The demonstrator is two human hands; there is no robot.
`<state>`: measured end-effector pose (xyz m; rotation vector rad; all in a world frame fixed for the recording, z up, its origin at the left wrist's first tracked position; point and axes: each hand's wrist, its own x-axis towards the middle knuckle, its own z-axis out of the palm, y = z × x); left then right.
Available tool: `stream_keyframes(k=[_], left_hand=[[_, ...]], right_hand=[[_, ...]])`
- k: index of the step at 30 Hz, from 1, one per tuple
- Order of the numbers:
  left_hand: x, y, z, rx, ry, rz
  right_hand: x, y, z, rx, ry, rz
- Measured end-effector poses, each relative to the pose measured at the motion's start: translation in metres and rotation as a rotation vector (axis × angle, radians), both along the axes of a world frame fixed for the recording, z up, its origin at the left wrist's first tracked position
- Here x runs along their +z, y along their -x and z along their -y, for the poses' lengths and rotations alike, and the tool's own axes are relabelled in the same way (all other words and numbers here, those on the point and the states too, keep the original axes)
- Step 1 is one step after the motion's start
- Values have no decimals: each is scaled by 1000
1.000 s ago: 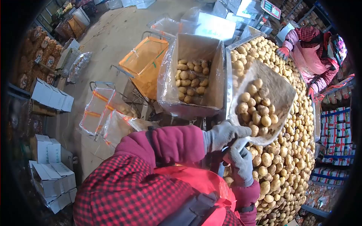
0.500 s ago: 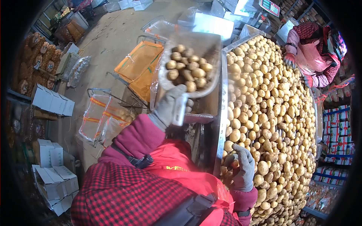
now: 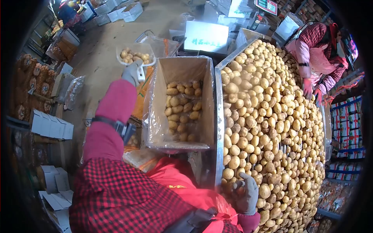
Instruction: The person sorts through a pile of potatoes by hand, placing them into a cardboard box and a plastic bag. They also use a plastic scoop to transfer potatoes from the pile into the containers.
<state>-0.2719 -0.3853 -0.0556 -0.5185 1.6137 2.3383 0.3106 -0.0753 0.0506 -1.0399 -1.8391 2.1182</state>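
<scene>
My left hand [image 3: 133, 72], in a grey glove, is closed round the handle of a pale scoop [image 3: 139, 46]. Several potatoes [image 3: 134, 56] lie in the scoop, held out at the upper left beyond the box. Beside the metal-edged table stands an open cardboard box [image 3: 178, 68] lined with clear plastic, with several potatoes [image 3: 184, 112] inside. My right hand [image 3: 248, 194], also gloved, rests at the near edge of the big potato pile [image 3: 272, 136]. Its fingers curl round something dark, too hidden to name.
The table's metal rim [image 3: 218, 128] runs along the box's right side. Across the pile, a person [image 3: 318, 58] in red gloves reaches onto the potatoes. A white carton [image 3: 206, 37] and a scale [image 3: 266, 5] stand behind. White boxes [image 3: 52, 124] lie at left.
My left hand has moved the loaded scoop left and away from over the box, whose contents now show. My right hand stays near the pile's edge. The other person's hands have shifted.
</scene>
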Motion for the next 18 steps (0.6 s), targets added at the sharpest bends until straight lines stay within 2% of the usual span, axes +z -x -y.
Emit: stream_keyframes(k=[2, 3, 4, 5, 6, 7, 8, 10, 11, 12, 13, 14, 16, 17, 18], left_hand=[[-21, 55, 1, 19, 76, 7], [-33, 84, 2, -17, 148, 44], [-44, 106, 0, -57, 219, 78], [-54, 121, -5, -67, 216, 85], [-62, 131, -10, 26, 259, 88], [-68, 139, -15, 119, 302, 89], [-72, 145, -17, 112, 299, 94], [-74, 150, -19, 48, 519, 108], [-76, 151, -21, 43, 522, 113], [-78, 152, -23, 129, 367, 184], [-75, 149, -25, 215, 210, 252], [-72, 146, -31, 212, 211, 254], [-65, 137, -44, 380, 540, 165], [-64, 138, -31, 376, 540, 157], [-83, 156, 1, 201, 528, 26]], right_hand=[[7, 7, 3, -16, -67, 146], [24, 21, 8, -267, 401, 104], [22, 23, 5, -278, 397, 111], [17, 20, 2, 23, -248, 84], [10, 15, -2, 336, -885, 55], [2, 10, -5, 304, -759, 126], [-2, 4, -6, 300, -761, 134], [13, 20, 7, -133, -51, 157], [8, 12, -5, 224, -566, 122], [13, 14, -2, 223, -562, 127], [23, 22, 2, -58, -59, 139], [28, 26, 4, -337, 444, 140], [27, 25, 1, -356, 464, 125], [26, 22, 1, -375, 487, 103], [23, 20, 0, -384, 491, 97]])
